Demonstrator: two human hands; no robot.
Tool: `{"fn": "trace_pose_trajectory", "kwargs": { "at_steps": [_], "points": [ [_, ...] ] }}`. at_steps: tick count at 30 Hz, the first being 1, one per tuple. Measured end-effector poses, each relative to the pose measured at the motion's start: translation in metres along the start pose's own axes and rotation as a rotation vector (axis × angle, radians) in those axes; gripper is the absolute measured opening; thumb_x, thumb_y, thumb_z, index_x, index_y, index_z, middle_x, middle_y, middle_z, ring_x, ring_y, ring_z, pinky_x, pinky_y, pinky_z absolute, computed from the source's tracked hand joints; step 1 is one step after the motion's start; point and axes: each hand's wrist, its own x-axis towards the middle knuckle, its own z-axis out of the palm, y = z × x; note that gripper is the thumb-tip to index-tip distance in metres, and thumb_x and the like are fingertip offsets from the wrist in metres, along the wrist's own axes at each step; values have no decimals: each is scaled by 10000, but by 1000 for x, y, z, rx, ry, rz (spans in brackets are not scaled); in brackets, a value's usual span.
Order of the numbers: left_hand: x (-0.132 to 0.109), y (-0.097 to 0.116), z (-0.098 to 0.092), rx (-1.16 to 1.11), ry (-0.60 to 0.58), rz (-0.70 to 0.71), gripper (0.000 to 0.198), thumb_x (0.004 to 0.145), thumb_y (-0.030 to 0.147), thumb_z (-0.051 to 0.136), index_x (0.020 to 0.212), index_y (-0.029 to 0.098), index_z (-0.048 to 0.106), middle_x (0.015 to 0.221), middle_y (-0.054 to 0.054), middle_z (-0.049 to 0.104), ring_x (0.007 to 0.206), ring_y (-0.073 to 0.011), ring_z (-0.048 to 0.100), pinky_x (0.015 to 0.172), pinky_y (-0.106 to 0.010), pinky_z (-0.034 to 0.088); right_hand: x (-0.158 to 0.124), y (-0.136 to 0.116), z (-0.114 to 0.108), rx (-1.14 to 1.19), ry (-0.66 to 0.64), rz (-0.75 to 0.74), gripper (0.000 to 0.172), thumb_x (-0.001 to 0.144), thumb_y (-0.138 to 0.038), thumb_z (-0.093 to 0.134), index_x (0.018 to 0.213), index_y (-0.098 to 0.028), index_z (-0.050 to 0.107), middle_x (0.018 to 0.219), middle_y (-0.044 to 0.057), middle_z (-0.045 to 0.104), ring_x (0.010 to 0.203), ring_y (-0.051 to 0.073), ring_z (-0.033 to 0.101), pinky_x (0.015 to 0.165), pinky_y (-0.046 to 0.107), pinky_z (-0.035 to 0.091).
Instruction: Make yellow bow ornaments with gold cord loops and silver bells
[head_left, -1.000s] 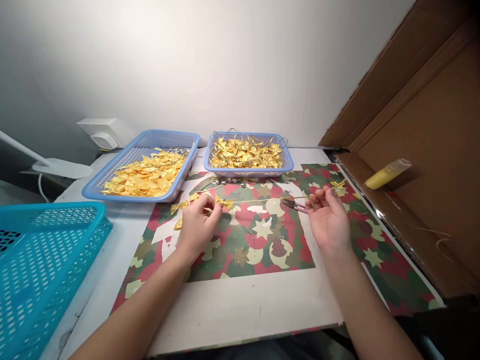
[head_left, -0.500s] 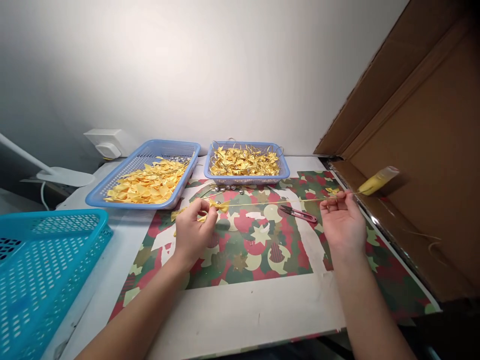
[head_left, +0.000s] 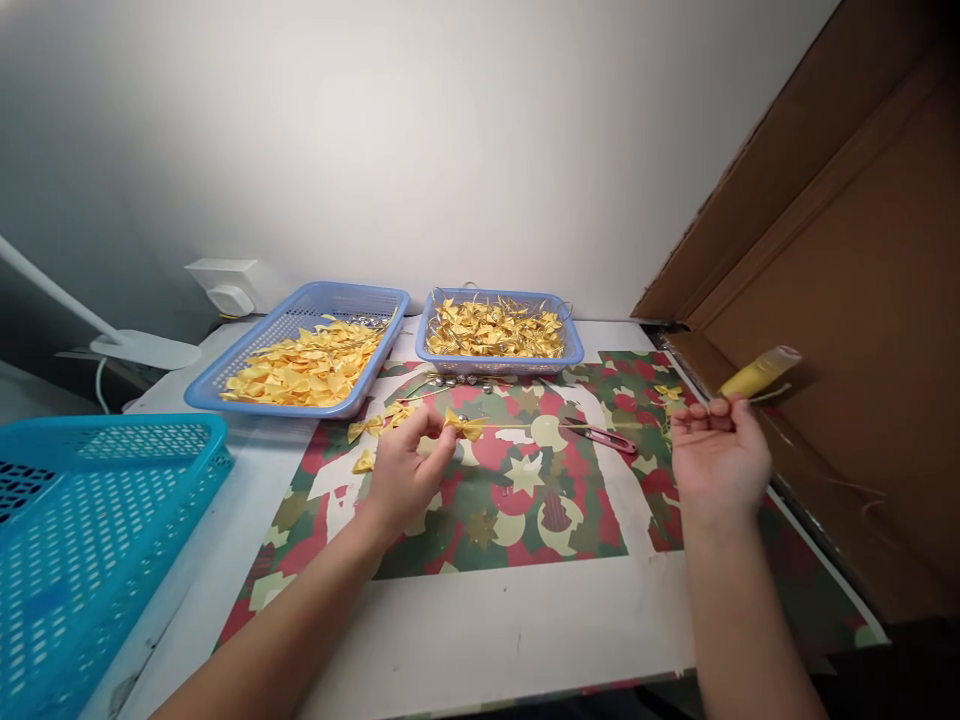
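Between the thumb and fingers of my left hand (head_left: 412,465) is a yellow ribbon bow (head_left: 466,426), with a small silver bell beside it. A thin yellow thread (head_left: 525,426) runs from the bow to the right, toward my right hand (head_left: 716,450). That hand is palm up with its fingers curled, pinching the thread. Just behind it stands a spool of yellow thread (head_left: 757,372), tilted by the cardboard. Under the thread lies a pair of pink thread snips (head_left: 611,438). More loose bows (head_left: 364,429) rest left of my left hand.
A blue basket of yellow bows (head_left: 196,393) stands back left, and a smaller blue basket (head_left: 499,362) holds bows with cords. Several silver bells (head_left: 471,379) lie before it. A turquoise basket (head_left: 112,430) is at left; a cardboard wall (head_left: 847,300) borders the right.
Both hands have shifted right in view, the right one further and slightly lower. The thread still stretches between them, and the view itself has shifted a little.
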Motion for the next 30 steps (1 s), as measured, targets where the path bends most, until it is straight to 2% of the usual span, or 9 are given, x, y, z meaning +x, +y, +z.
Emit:
{"fn": "trace_pose_trajectory", "kwargs": {
  "at_steps": [5, 10, 13, 15, 18, 20, 22, 26, 30],
  "points": [
    [-3, 3, 1, -93, -39, -1, 224, 873, 291, 518, 670, 212, 465, 577, 45, 497, 563, -122, 483, 573, -242, 381, -18, 7, 14, -110, -201, -10, 172, 707, -292, 706, 734, -201, 562, 540, -88, 409, 483, 65, 433, 583, 235, 504],
    [-7, 8, 1, -231, -103, -54, 234, 884, 309, 520, 677, 215, 460, 596, 32, 517, 597, -131, 521, 568, -246, 391, -29, 22, 13, -517, -376, -58, 183, 782, -374, 633, 758, -192, 643, 603, -20, 547, 575, 125, 526, 590, 281, 465],
    [-9, 13, 1, -287, -133, -80, 243, 879, 313, 528, 669, 215, 456, 619, 20, 546, 618, -136, 545, 560, -246, 396, -36, 30, 13, -972, -378, -296, 229, 798, -365, 638, 922, -182, 696, 903, 74, 669, 823, 213, 599, 779, 390, 482],
    [-10, 16, 3, -315, -157, -101, 240, 877, 312, 535, 670, 212, 468, 624, 17, 561, 622, -136, 554, 554, -241, 395, -46, 32, 17, -1105, -398, -475, 290, 793, -317, 656, 1054, -192, 673, 1067, 99, 652, 934, 241, 588, 851, 418, 467],
    [-14, 17, 7, -389, -229, -151, 221, 879, 307, 543, 689, 207, 494, 633, 21, 576, 609, -124, 550, 544, -228, 395, -71, 31, 29, -1007, -661, -532, 199, 835, -237, 617, 1030, -225, 657, 1028, 65, 649, 945, 223, 594, 837, 382, 481],
    [-17, 18, 11, -449, -294, -175, 225, 883, 311, 548, 692, 202, 501, 649, 24, 581, 601, -114, 540, 543, -218, 400, -87, 31, 37, -928, -895, -468, 130, 843, -195, 615, 954, -239, 667, 961, 37, 660, 933, 205, 605, 844, 369, 482],
    [-20, 20, 13, -485, -361, -182, 241, 890, 321, 549, 689, 197, 501, 658, 26, 580, 594, -105, 530, 539, -210, 400, -100, 33, 41, -903, -1033, -399, 107, 839, -171, 633, 910, -239, 676, 908, 23, 668, 903, 192, 606, 827, 359, 481],
    [-24, 23, 14, -434, -422, -165, 247, 901, 308, 540, 686, 192, 506, 635, 32, 582, 573, -95, 511, 537, -201, 394, -107, 39, 40, -907, -1087, -358, 96, 841, -151, 651, 885, -226, 691, 836, 12, 681, 825, 171, 604, 771, 342, 468],
    [-24, 24, 13, -356, -384, -128, 241, 887, 267, 539, 663, 185, 500, 604, 41, 558, 549, -84, 465, 524, -197, 369, -105, 41, 35, -954, -1055, -474, 107, 833, -119, 671, 826, -222, 699, 802, 4, 690, 772, 158, 594, 757, 350, 427]
  ]
}}
